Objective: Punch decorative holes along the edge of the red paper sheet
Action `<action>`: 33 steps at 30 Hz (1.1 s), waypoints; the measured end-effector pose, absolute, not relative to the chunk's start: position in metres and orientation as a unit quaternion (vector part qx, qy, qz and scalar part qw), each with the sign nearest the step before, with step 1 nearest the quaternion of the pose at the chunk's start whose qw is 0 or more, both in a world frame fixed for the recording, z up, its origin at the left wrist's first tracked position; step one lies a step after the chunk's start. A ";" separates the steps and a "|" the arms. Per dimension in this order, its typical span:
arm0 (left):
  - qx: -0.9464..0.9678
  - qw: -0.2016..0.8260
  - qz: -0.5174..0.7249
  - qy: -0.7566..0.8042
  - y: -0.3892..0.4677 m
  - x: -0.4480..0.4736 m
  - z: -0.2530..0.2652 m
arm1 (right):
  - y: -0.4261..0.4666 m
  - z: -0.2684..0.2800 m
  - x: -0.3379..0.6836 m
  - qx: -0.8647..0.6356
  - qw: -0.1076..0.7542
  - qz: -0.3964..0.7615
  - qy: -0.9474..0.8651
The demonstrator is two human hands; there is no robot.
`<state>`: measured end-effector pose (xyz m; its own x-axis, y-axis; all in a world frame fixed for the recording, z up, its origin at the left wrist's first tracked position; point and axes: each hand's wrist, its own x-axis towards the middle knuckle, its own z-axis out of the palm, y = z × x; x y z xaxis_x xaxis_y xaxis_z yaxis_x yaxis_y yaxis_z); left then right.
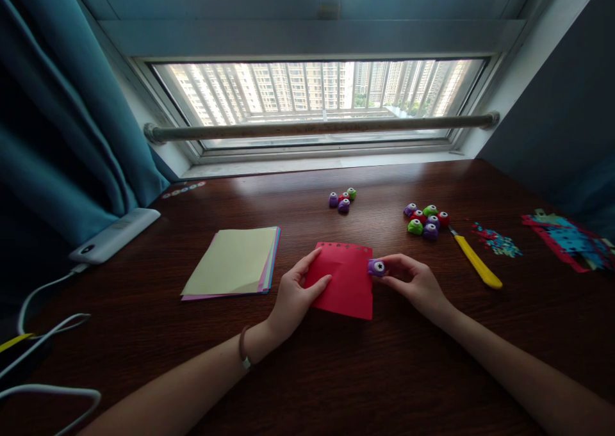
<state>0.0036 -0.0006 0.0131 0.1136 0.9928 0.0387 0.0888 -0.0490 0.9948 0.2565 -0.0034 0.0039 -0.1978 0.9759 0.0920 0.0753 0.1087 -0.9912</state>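
— What are the hands doing?

— The left hand (294,294) lies flat and open on the left part of the red paper (346,281), fingers spread, pressing it to the surface (384,372). The right hand (414,281) pinches a purple punch (377,267) between thumb and fingers, set at the paper's right edge near its top corner.

— Where's the paper?

— Middle of the surface, just ahead of the person. A row of small holes runs along its far edge.

— What lies around it?

— To the left, just beside the left hand, a stack of coloured sheets (234,262), pale yellow on top. Further back, towards the window edge, a small cluster of punches (342,200). To the right, a bigger cluster (425,221), purple, green and red, and touching-close to it a yellow knife (475,262) lying at a slant. Past that, paper scraps (497,241), and punched red and blue strips (569,241) by the right edge.

— And the left edge?

— A white power bank (114,234) with cables (45,333) trailing off towards the near corner.
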 end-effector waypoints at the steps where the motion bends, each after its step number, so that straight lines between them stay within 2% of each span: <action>1: 0.565 0.489 0.458 0.481 -0.001 0.004 0.013 | -0.004 0.004 0.256 -0.439 0.451 0.503 -0.592; 13: 0.658 0.370 0.437 0.490 -0.004 0.001 0.001 | -0.003 0.003 0.257 -0.399 0.472 0.484 -0.620; 20: 0.635 0.467 0.416 0.452 -0.010 0.004 0.007 | -0.001 0.004 0.260 -0.424 0.468 0.441 -0.638; 26: 0.696 0.384 0.387 0.468 -0.009 0.002 0.006 | 0.000 0.009 0.262 -0.446 0.449 0.371 -0.679; 33: 0.717 0.335 0.373 0.484 -0.009 0.003 0.010 | 0.000 0.009 0.262 -0.446 0.446 0.361 -0.686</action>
